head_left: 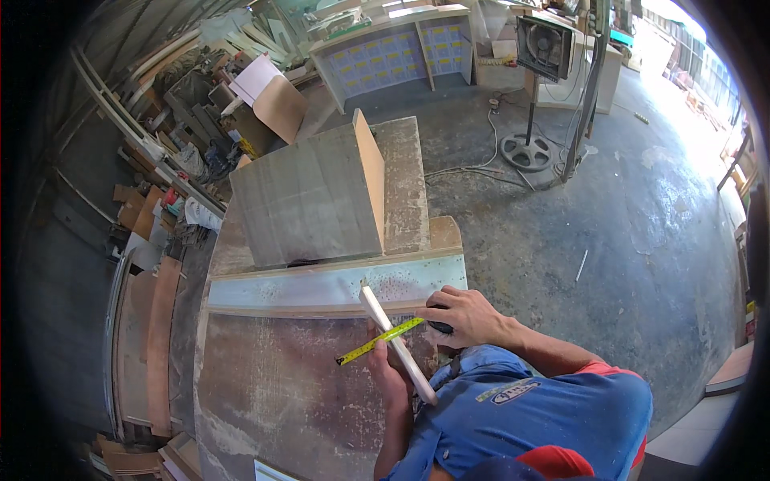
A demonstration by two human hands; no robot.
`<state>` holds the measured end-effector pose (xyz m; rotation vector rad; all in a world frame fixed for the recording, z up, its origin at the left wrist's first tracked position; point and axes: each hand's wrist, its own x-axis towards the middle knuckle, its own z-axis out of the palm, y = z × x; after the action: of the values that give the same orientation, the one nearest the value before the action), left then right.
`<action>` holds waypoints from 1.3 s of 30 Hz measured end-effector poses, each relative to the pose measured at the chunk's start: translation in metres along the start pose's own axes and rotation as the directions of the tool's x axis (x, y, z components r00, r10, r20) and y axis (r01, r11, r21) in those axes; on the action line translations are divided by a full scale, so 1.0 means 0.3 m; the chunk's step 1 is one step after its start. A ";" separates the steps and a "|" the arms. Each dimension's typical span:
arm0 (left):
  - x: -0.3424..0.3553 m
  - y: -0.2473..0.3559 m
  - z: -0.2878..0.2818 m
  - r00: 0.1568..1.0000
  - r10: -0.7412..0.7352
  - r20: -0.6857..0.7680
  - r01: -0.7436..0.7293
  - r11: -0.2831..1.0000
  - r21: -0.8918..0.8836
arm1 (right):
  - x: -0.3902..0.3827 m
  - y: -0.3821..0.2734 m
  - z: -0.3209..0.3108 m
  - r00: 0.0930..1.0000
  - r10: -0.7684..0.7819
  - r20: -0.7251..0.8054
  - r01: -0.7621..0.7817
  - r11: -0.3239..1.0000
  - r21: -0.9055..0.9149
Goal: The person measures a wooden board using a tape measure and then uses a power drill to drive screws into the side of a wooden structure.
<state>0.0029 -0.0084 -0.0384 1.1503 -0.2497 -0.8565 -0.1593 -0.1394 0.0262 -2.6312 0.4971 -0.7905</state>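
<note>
left hand [390, 377] partly behind pale strip [412, 369]

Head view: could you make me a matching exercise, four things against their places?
1. Tape measure
2. Wooden strip
3. Fan
4. White stick

A. Lying on the floor
B. Held in the left hand
C. Near the picture's top, right of middle
D. Held in the right hand

Pairs: 1-D, 2-B, 3-C, 4-A
</note>
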 end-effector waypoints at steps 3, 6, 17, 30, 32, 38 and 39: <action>0.000 -0.006 -0.002 0.999 0.047 0.027 -0.047 0.999 0.007 | -0.002 -0.002 -0.003 1.000 -0.008 -0.013 0.008 1.000 -0.005; 0.010 -0.015 -0.009 0.998 0.065 0.013 -0.065 0.998 0.023 | -0.007 -0.004 -0.006 1.000 -0.005 -0.002 0.005 1.000 -0.005; 0.007 -0.016 -0.017 0.997 0.075 0.029 -0.077 0.995 0.071 | -0.013 -0.010 -0.002 0.999 0.036 0.034 -0.035 0.999 -0.023; 0.015 -0.026 -0.007 0.999 0.029 -0.040 -0.030 0.999 -0.024 | -0.004 0.001 0.001 1.000 0.012 0.005 -0.012 0.999 0.039; 0.019 -0.034 -0.015 0.999 0.034 -0.024 -0.034 0.999 0.013 | -0.004 0.007 0.001 1.000 0.001 0.015 -0.001 1.000 0.010; 0.037 -0.078 -0.043 0.997 0.061 -0.042 -0.059 0.998 0.037 | -0.025 0.026 0.012 1.000 0.014 -0.014 -0.013 0.999 0.038; 0.037 -0.086 -0.044 0.997 0.066 -0.040 -0.065 0.997 0.041 | -0.034 0.031 0.013 1.000 0.016 -0.016 -0.016 0.999 0.044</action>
<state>0.0060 -0.0105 -0.0694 1.1898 -0.2700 -0.7722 -0.1671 -0.1424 0.0147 -2.5795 0.4988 -0.8093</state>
